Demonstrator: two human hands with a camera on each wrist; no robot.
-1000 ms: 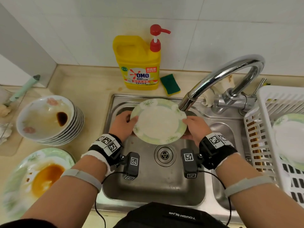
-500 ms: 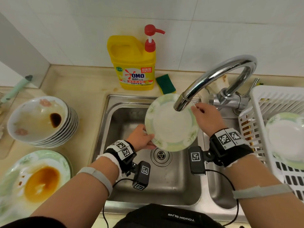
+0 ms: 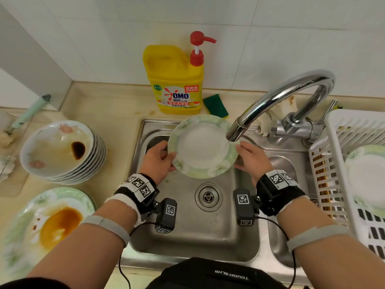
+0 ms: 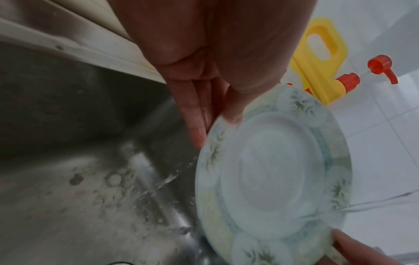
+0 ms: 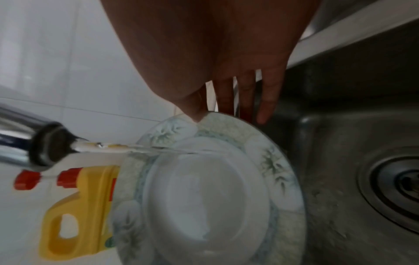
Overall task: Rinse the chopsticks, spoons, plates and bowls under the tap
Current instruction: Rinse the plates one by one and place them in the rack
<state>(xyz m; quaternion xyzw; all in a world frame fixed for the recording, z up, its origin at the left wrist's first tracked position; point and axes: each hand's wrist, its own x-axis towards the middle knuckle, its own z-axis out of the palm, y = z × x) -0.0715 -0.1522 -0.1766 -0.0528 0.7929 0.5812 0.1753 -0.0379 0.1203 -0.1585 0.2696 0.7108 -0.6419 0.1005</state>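
The yellow detergent jug (image 3: 176,80) beyond both hands reads "OMO" in red and blue, with Chinese characters on its label that are too small to read; its pump (image 3: 199,46) is red. A dark bag (image 3: 210,274) at the near edge shows "TOUGH SLHS", seen upside down.

The worktop (image 3: 108,109) is pale beige stone against white wall tiles, with a steel sink (image 3: 187,232) set into it and a green sponge (image 3: 215,105) beside the jug. Left of the left hand (image 3: 158,161) stands a stack of soiled bowls (image 3: 62,149), and nearer, a plate with orange sauce (image 3: 48,224). Right of the right hand (image 3: 253,159) a white rack (image 3: 354,163) holds a clean plate (image 3: 366,176).

Both hands grip the green-rimmed plate (image 3: 203,146) at opposite edges, thumbs on the rim and fingers behind, holding it tilted over the sink just under the tap (image 3: 235,132). Water strikes its rim beside the right hand and splashes down.

Half a second ago the left hand held the plate's lower edge and the plate sat further right; it has since shifted left, and the left hand has moved to the left rim.
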